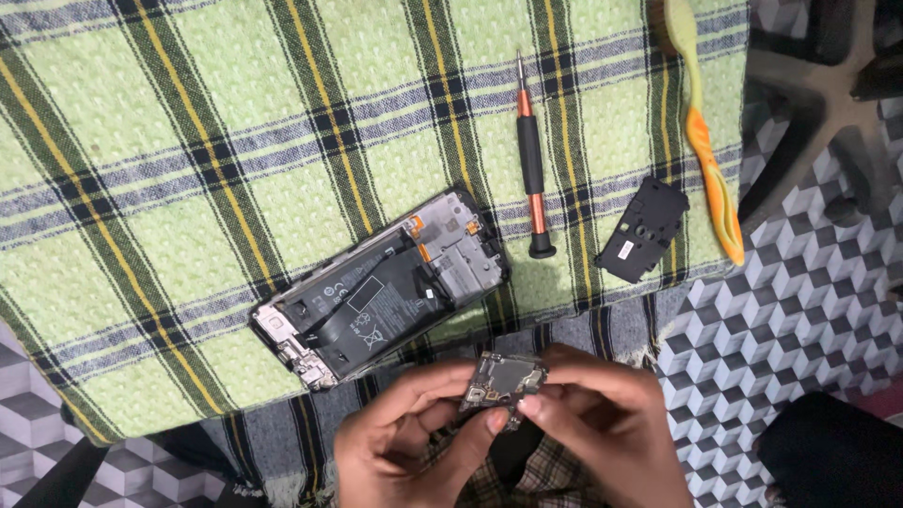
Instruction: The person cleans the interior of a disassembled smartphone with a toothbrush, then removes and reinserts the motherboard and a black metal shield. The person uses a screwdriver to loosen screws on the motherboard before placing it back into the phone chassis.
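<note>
Both my hands hold a small dark circuit board [503, 379] at the bottom centre. My left hand [404, 437] grips its left and lower edge with thumb and fingers; my right hand [607, 423] pinches its right side. Just above them, an opened phone [381, 287] lies face down on the green checked cloth [188, 141], its back removed, with the black battery and inner frame showing. Neither hand touches the phone.
A black and orange screwdriver [530, 160] lies right of the phone. A black plastic cover piece [641, 230] sits near the cloth's right edge, beside a green and orange toothbrush [705, 141]. Patterned cube-print floor [809, 310] and a dark chair base [828, 94] are at right.
</note>
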